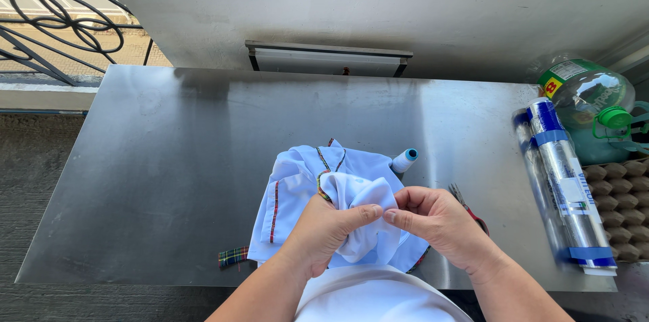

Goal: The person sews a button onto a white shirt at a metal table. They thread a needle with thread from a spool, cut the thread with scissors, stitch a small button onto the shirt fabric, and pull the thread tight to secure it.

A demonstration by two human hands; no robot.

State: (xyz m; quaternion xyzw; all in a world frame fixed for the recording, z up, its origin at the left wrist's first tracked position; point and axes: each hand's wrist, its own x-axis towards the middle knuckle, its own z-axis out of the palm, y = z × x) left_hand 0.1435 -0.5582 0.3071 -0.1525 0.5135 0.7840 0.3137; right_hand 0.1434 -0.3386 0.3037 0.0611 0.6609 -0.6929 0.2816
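A white garment (297, 183) with plaid trim lies bunched on the steel table (169, 159) near its front edge. My left hand (324, 231) grips a fold of the white cloth, thumb on top. My right hand (436, 217) pinches the same fold from the right, fingertips almost touching the left thumb. A spool of white thread (405, 159) with a blue core lies just behind the garment. Scissors with red handles (466, 207) lie partly hidden behind my right hand. A plaid strip end (233, 256) sticks out at the garment's lower left.
Two rolls of clear film with blue bands (561, 187) lie along the table's right edge. Beyond them a large green water bottle (591, 109) rests on egg trays (618, 200). A grey wall with a slot (328, 58) stands behind; a metal railing (61, 24) is at far left.
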